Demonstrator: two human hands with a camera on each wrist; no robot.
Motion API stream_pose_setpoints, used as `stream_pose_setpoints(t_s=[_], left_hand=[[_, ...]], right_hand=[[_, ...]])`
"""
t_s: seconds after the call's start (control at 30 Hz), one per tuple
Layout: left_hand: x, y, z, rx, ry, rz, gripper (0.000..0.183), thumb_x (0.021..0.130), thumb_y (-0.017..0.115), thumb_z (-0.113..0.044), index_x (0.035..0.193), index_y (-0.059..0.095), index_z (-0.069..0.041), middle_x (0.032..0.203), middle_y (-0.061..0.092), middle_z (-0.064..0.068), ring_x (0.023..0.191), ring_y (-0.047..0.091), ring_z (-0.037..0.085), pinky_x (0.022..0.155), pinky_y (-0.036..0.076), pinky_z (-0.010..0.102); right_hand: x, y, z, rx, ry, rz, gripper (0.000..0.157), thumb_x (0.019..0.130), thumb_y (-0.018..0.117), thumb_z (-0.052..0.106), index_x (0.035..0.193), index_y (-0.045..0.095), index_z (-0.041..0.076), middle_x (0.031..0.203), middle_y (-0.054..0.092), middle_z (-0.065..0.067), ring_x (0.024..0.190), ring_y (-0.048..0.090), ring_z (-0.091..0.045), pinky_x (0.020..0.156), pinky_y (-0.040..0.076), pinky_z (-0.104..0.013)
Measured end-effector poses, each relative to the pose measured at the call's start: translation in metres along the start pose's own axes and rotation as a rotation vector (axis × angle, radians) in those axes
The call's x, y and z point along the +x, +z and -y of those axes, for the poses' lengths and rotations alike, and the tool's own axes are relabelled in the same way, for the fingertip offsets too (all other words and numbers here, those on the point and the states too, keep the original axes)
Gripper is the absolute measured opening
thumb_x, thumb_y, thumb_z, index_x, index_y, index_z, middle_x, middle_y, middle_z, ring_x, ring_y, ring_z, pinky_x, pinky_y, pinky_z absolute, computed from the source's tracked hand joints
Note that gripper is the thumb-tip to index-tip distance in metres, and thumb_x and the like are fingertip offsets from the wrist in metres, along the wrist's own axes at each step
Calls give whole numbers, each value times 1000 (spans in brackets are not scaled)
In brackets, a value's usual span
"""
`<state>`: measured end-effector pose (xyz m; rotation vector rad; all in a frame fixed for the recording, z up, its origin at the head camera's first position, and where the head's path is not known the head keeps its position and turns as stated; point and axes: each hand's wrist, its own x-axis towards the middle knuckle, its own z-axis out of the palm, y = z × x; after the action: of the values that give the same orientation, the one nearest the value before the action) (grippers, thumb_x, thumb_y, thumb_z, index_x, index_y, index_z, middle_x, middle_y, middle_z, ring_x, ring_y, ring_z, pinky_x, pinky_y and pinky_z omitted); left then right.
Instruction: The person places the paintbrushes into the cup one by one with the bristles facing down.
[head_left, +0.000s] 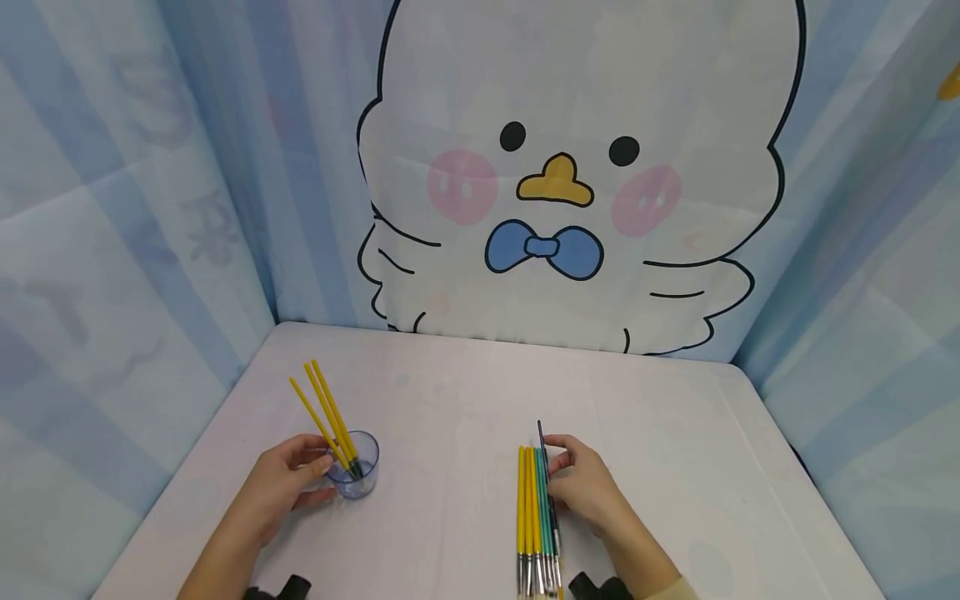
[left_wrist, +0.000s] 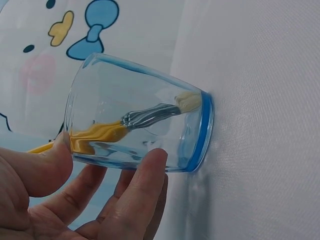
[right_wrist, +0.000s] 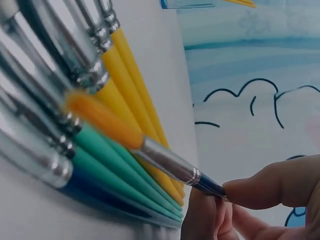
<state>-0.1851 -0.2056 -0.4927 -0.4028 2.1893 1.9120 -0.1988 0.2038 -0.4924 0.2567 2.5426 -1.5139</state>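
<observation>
While a clear, blue-tinted cup (head_left: pixel 367 477) is steadied by the left hand (head_left: pixel 281 479), a dark blue brush (right_wrist: pixel 150 147) with orange bristles is pinched by the right hand (head_left: pixel 588 487); the left thumb is set at the cup's rim and the left fingers are curved about its side, whereas the right thumb and fingers are brought together on the brush's handle — nothing else is seen to be held by either of the hands.

The cup is stood upright on the counter (head_left: pixel 450 517), nearer the left edge than the right; in it three yellow brushes (head_left: pixel 337 414) are propped bristles down, their handles leant towards the far left corner; right of the counter's middle, more yellow brushes (head_left: pixel 522 500) and some green brushes (head_left: pixel 543 500) are laid side by side, bristles towards the near edge. The pinched brush is lined up much like that row, at its right side, handle towards the far edge.

One relation is judged decisive: the cup is placed well apart from the right hand, off towards the left edge; it is touched by the left hand alone, and the pinched brush's long axis is set across the line to it — not along it.
</observation>
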Motion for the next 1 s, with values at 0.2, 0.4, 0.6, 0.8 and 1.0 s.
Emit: stream_pose_setpoints(t_s=[0.2, 0.4, 0.6, 0.8, 1.0], left_hand=[[0, 0, 0, -10, 4, 7, 43, 108, 64, -6, 147, 52, 8, 128, 62, 18, 105, 71, 19, 88, 71, 40], [1, 0, 1, -10, 2, 8, 43, 108, 64, -5, 147, 53, 8, 128, 62, 18, 105, 70, 20, 88, 71, 41], [2, -1, 1, -10, -5, 1, 44, 108, 64, -6, 148, 52, 7, 130, 62, 20, 106, 71, 20, 88, 71, 41], [3, 0, 1, 1, 0, 1, 44, 108, 64, -6, 148, 53, 7, 129, 62, 19, 107, 71, 20, 88, 71, 41], [2, -1, 0, 1, 8, -1, 43, 108, 64, -5, 146, 53, 8, 126, 64, 18, 104, 72, 19, 87, 72, 41]], right_hand=[[2, 6, 9, 113, -29, -9, 71, 81, 70, -12, 149, 58, 8, 102, 59, -13, 75, 57, -22, 55, 60, -25], [7, 15, 21, 226, -79, -19, 71, 84, 67, -11, 151, 57, 12, 105, 58, -12, 71, 58, -20, 59, 62, -26], [8, 26, 39, 276, -141, -14, 69, 90, 67, -9, 153, 55, 16, 109, 59, -12, 78, 60, -18, 65, 65, -26], [8, 38, 55, 314, -181, -35, 68, 91, 67, -10, 151, 57, 20, 110, 58, -12, 79, 58, -19, 68, 68, -28], [9, 49, 68, 355, -234, -45, 69, 91, 66, -12, 152, 56, 20, 109, 58, -11, 80, 59, -17, 69, 69, -29]])
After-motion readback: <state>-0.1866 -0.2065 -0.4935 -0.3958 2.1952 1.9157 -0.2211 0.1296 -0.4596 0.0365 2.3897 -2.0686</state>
